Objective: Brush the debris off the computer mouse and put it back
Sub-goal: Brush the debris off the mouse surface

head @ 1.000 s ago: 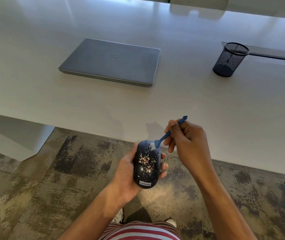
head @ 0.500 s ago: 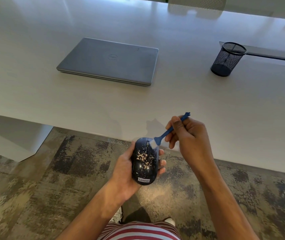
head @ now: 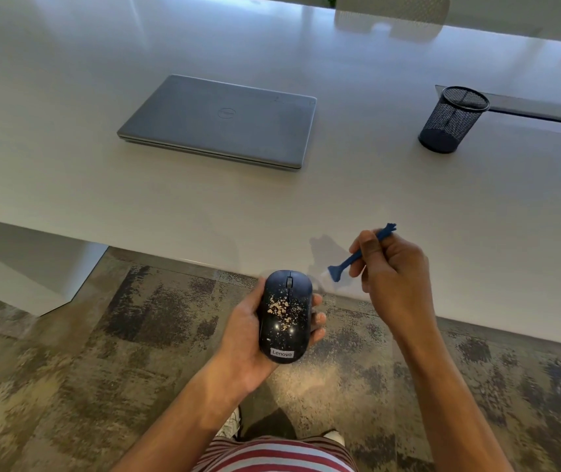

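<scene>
My left hand (head: 243, 338) grips a dark computer mouse (head: 285, 316) from beneath, just off the front edge of the table and above the carpet. Pale debris flecks lie scattered across the mouse's top. My right hand (head: 393, 272) pinches a small blue brush (head: 357, 255) by its handle. The brush's white bristles point down-left and hang a little to the right of the mouse's front end, apart from it.
A closed grey laptop (head: 219, 122) lies on the white table (head: 67, 185). A black mesh pen cup (head: 449, 119) stands at the right, in front of a dark cable slot (head: 545, 110). Patterned carpet (head: 67, 369) lies below.
The brush head has lifted off the mouse's front and moved right. Fewer flecks show near the mouse's front than before. My left hand still holds the mouse.
</scene>
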